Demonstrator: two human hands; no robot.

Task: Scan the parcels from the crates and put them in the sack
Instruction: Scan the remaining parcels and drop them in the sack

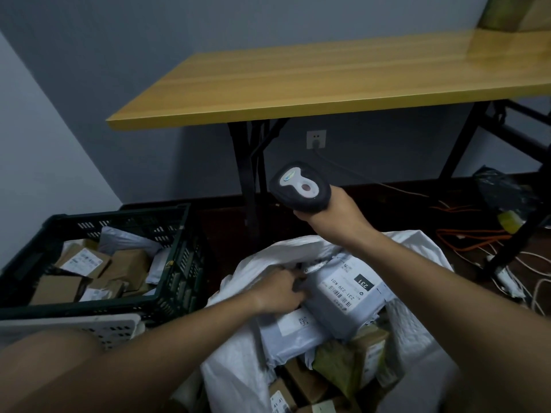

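- The right hand [334,214] is curled round the handle of a black and grey barcode scanner [299,186], held up above the far rim of the white sack [238,374], its head tilted toward the upper left.
- The left hand [278,290] reaches into the sack's mouth, its fingers curled on the left edge of a grey mailer parcel [343,296].
- That parcel lies at the top of the sack's load, label up, printed "231".
- Just beside it, nearer the person, rests a 2nd grey mailer [293,330]; brown cardboard parcels [354,362] are packed lower in the sack.
- The sack stands open on the floor, in front of the wooden counter [328,81].
- To the sack's left sits a dark green crate [176,263] holding brown boxes and grey mailers.
- A white crate [113,327] touches the green crate's near side.
- Orange and white cables [477,242] lie on the floor to the right.
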